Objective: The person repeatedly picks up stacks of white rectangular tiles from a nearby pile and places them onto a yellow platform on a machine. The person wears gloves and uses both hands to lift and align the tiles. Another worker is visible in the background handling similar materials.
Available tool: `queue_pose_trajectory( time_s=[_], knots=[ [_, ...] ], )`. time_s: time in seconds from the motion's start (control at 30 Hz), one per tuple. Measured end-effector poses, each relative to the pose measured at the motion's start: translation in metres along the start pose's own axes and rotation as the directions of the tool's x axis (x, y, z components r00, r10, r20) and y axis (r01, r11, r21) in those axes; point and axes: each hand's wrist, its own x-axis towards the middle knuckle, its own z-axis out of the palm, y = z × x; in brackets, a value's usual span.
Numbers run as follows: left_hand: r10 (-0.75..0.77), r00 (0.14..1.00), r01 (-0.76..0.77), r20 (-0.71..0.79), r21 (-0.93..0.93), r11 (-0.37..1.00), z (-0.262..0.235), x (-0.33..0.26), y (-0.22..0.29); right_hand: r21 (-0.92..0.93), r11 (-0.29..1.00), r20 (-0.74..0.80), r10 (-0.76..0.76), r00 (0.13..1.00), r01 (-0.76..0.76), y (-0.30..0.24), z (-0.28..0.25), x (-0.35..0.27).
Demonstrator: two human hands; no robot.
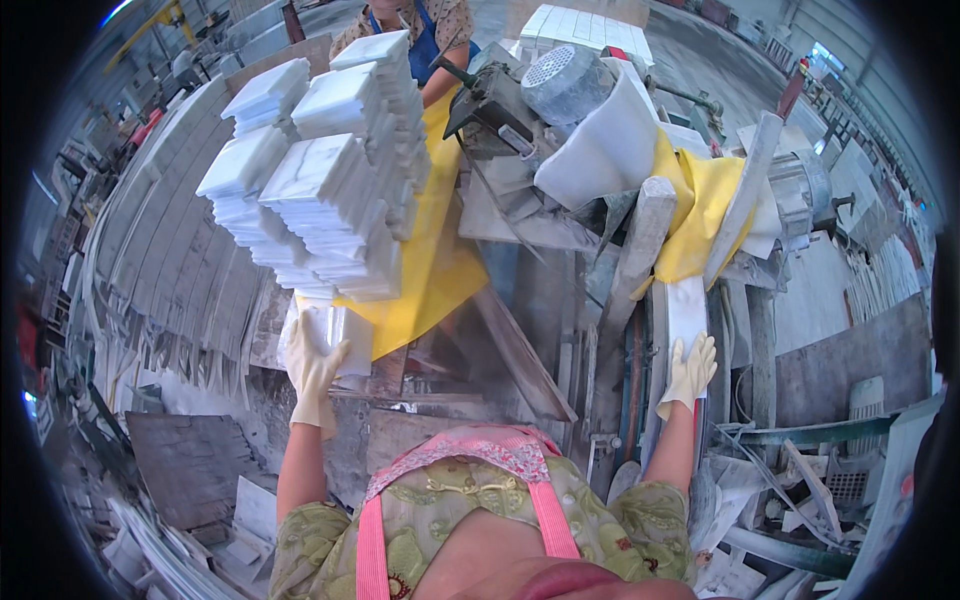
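Pink apron straps (pixel 545 505) over a green patterned top fill the lower edge, nearest the camera. Both forearms rise from there, each hand in a pale glove. Left hand (pixel 313 372) — fingers curled around the lower edge of a white marble tile (pixel 335 335), gripping it just below the tile stacks (pixel 320 180). These stacks stand in several tall columns of white, grey-veined tiles on a yellow sheet (pixel 425 270). Right hand (pixel 690 372) — fingers spread and open, palm pressed flat against the lower end of a white slab (pixel 686 310) lying on the machine's narrow track (pixel 655 370); it grasps nothing. Grey motor (pixel 565 82) and a white curved guard (pixel 605 150) sit above the track, with yellow cloth (pixel 700 205) draped beside them. Second person in a blue apron (pixel 425 40) stands at the top, behind the stacks.
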Motion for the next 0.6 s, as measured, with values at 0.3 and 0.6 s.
queue_pose_trajectory(
  time_s=[0.3, 0.6],
  knots=[
    [-0.011, 1.000, 0.011, 0.027, -0.003, 1.000, 0.0015, -0.0006, -0.0064, 0.021, 1.000, -0.007, -0.006, 1.000, 0.006, 0.0037, 0.0010, -0.0037],
    [-0.032, 0.999, 0.032, 0.030, 0.021, 0.999, 0.0044, 0.0005, -0.0098, 0.031, 0.999, -0.007, -0.024, 1.000, 0.024, 0.0068, -0.0039, -0.0101]
  ],
)
